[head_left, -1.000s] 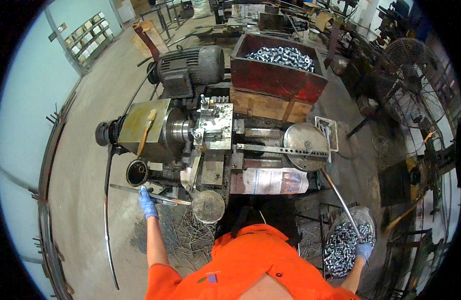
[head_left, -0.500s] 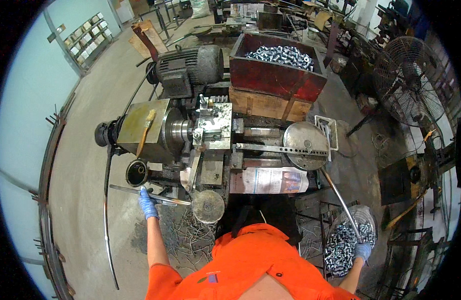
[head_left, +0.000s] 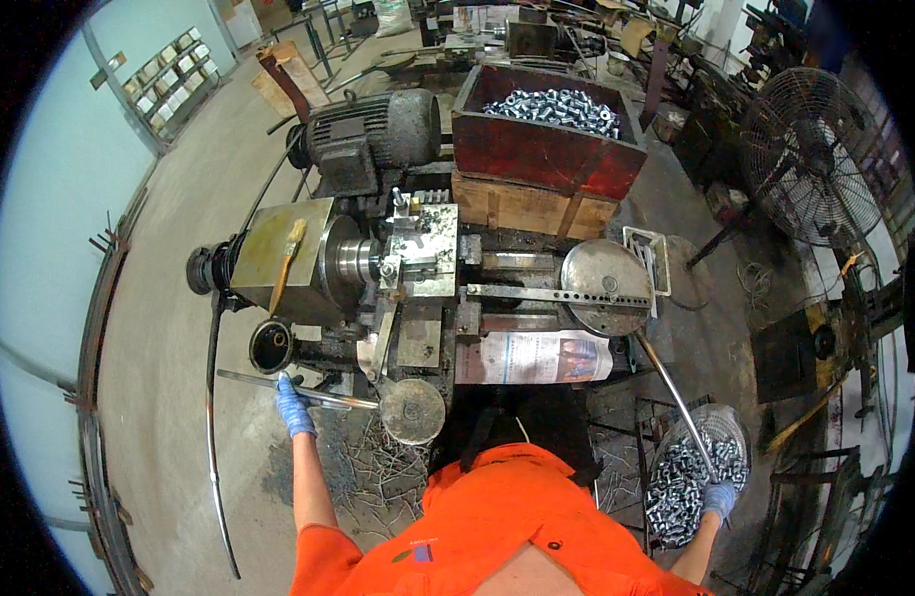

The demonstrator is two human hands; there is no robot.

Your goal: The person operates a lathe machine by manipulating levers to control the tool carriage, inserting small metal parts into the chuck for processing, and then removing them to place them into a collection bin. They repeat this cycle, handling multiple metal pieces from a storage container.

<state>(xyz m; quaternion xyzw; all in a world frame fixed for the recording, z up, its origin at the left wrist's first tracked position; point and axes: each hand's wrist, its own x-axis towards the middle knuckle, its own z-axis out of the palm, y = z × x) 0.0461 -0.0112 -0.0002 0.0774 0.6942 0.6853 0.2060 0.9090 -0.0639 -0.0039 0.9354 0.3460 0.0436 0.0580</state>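
Lever (head_left: 298, 390): long metal bar, lying near the lathe's (head_left: 378, 278) front, left of a round disc (head_left: 411, 410). My left hand (head_left: 293, 405), blue-gloved, is closed around it.
Basket (head_left: 698, 472): wire, on the floor near right, full of small silver parts. My right hand (head_left: 718, 497), also gloved, rests at its near edge among the parts; whether it grips one I cannot tell. A thin rod (head_left: 676, 397) slants up from it toward the lathe.
Lathe: brush (head_left: 286, 266) lying on its yellowed housing, round plate (head_left: 606, 286) at right, newspaper (head_left: 537, 358) below.
Red bin (head_left: 547, 139): far, holding more silver parts.
Motor (head_left: 373, 134): far left.
Fan (head_left: 810, 159): far right.
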